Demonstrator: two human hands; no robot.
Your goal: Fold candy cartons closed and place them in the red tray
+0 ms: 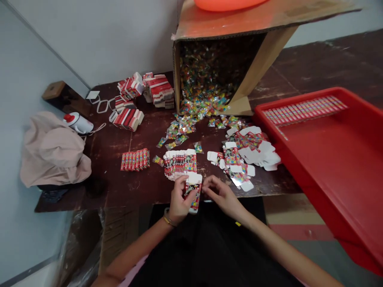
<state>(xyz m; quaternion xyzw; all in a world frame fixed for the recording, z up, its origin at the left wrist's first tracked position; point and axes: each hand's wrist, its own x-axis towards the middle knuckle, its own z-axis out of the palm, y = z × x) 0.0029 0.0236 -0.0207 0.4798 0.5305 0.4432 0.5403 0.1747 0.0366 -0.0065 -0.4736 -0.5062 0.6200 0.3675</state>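
Small carton, red with multicoloured print and an open white flap at its top, is at the table's near edge, gripped by the left hand. Just beside it, the right hand curls its fingers; whether they pinch anything, I cannot tell.

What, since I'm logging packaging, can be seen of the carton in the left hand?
The carton looks like thin card, mostly red with multicoloured pictures; a white flap stands open at its top end. The left hand grips it, thumb across its front, near the table's front edge, this side of a row of similar cartons. The right hand is at its right side; contact is unclear.
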